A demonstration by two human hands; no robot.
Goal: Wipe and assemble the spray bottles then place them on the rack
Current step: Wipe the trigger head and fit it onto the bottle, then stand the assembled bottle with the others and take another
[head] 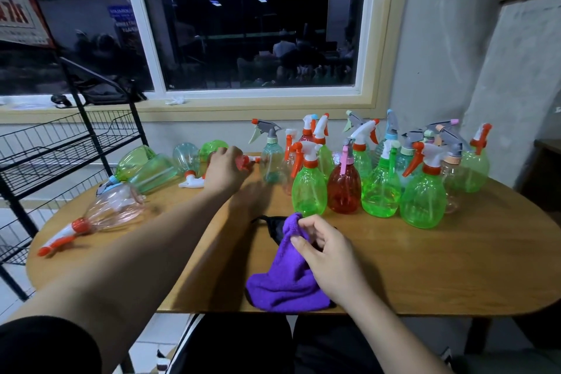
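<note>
Head view: the left arm is stretched diagonally from the lower left to the frame's centre, where the left hand [226, 167], knuckles up, is curled round an orange-and-white spray head [246, 161], blurred. At lower centre the right hand [324, 255] is bent at the wrist, and the cloth [288, 279] is pinched between thumb and fingers above the table [440, 267]. Standing bottles [309, 188] are clustered at centre right; lying bottles [115, 209] are seen at centre left, beside the rack [45, 155].
</note>
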